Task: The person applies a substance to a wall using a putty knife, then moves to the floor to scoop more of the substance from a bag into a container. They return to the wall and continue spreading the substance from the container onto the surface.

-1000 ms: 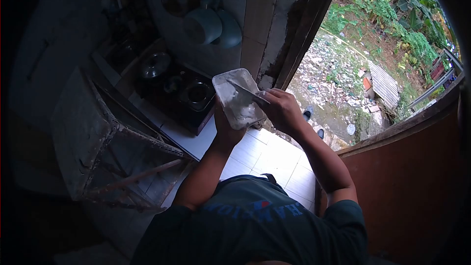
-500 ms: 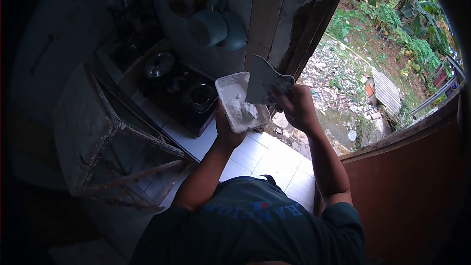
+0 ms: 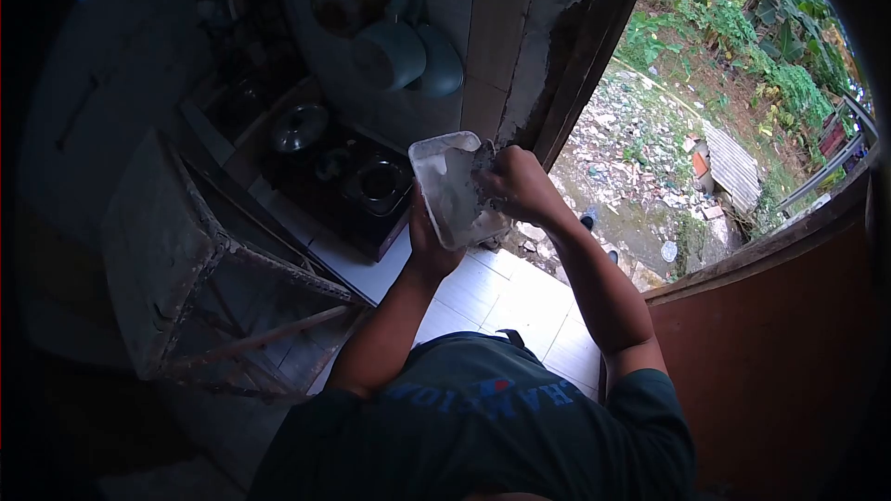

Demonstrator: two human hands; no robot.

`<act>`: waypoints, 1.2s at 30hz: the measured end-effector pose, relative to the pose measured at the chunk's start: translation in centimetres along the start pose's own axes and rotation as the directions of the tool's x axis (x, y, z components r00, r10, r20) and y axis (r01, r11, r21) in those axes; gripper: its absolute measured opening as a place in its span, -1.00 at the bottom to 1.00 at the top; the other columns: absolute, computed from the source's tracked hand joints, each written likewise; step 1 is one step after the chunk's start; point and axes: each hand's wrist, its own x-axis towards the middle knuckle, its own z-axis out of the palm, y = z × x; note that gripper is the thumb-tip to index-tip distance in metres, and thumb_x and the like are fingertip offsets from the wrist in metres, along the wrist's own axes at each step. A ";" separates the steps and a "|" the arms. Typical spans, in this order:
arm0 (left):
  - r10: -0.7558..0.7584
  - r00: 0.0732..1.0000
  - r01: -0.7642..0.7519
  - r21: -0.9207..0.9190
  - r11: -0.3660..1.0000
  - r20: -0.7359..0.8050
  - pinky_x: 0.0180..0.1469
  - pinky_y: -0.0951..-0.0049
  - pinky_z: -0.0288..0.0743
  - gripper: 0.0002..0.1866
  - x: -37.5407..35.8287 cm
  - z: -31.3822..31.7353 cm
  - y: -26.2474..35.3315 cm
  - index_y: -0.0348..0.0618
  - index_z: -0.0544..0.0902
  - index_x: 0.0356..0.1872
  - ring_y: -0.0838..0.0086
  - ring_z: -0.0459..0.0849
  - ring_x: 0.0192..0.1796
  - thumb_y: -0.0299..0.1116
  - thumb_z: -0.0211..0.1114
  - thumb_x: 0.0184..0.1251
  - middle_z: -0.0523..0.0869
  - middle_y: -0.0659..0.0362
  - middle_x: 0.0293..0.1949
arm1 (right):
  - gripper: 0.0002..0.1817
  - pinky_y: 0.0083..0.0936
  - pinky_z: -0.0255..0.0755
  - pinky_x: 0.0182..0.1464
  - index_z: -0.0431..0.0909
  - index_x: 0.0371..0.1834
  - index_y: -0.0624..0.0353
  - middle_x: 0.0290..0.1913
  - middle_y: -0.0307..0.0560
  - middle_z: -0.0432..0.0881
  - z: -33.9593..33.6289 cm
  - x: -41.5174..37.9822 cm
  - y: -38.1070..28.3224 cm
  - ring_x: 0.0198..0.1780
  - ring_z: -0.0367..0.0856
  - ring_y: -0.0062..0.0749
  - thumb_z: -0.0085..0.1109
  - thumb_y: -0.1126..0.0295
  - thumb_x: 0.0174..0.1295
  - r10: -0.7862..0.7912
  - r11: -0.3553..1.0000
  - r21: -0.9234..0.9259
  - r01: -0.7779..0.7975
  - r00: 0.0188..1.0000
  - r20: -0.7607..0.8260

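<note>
My left hand (image 3: 430,237) grips a white rectangular plastic tub (image 3: 444,141) from its left side and below, tilted in front of me. White paste smears its walls. My right hand (image 3: 522,187) is closed at the tub's right rim, fingers wrapped round a grey flat scraper (image 3: 452,197). Its broad blade appears to lie down inside the tub, covering most of the paste. The scraper's gripped edge is hidden by my fingers.
A gas stove (image 3: 376,187) with a lidded pot (image 3: 299,127) stands left of the tub. Pans (image 3: 390,56) hang on the wall above. A paint-spattered stand (image 3: 167,250) is at left. On the right, a doorway opens onto rubble-strewn ground (image 3: 640,139); dark shoe-like shapes (image 3: 587,221) lie there.
My right hand has turned over and moved left and slightly up, bringing the scraper from above the tub's right side down into it. The tub has stayed nearly in place.
</note>
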 end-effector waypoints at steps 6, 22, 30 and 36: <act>0.096 0.995 -0.098 0.134 0.986 0.022 0.32 0.11 0.43 -0.34 0.6 -1.5 0.4 -0.01 0.20 0.45 0.29 0.46 0.33 0.20 -0.23 0.54 0.40 0.12 0.32 | -0.59 -0.26 0.31 -0.52 0.49 -0.56 0.51 -0.72 0.10 0.43 -3.4 -0.1 -1.8 -0.67 0.46 -0.32 0.23 0.27 0.17 -0.043 0.994 0.095 0.050 0.996 -0.074; 0.269 0.938 -0.347 0.628 0.697 0.219 0.35 0.25 0.43 -0.36 -0.3 -0.3 0.9 -0.12 0.05 0.49 0.34 0.40 0.37 -0.26 0.10 0.52 0.33 0.04 0.35 | -0.64 -0.06 0.49 -0.24 0.57 -0.51 0.51 -0.52 0.39 0.57 -2.8 0.6 -2.8 -0.34 0.65 0.24 0.20 0.30 0.14 0.014 0.999 0.047 -0.014 1.000 0.007; 0.265 0.938 -0.339 0.430 0.837 0.224 0.34 0.08 0.40 -0.28 -0.8 1.7 1.5 -0.04 0.13 0.48 0.25 0.44 0.36 0.26 -0.36 0.54 0.41 0.08 0.32 | -0.62 -0.16 0.38 -0.42 0.50 -0.50 0.51 -0.62 0.32 0.45 -1.3 0.9 -0.1 -0.59 0.52 -0.04 0.20 0.28 0.13 -0.137 0.990 -0.013 0.138 0.989 0.063; 0.085 0.995 -0.088 0.055 0.995 0.046 0.32 0.24 0.46 -0.22 -0.9 1.5 1.2 -0.13 0.07 0.49 0.36 0.41 0.35 -0.42 0.32 0.34 0.37 0.06 0.33 | -0.62 -0.14 0.40 -0.36 0.54 -0.46 0.51 -0.58 0.30 0.52 0.0 1.3 -0.8 -0.54 0.57 -0.04 0.21 0.26 0.12 -0.110 0.992 0.064 0.106 0.992 0.063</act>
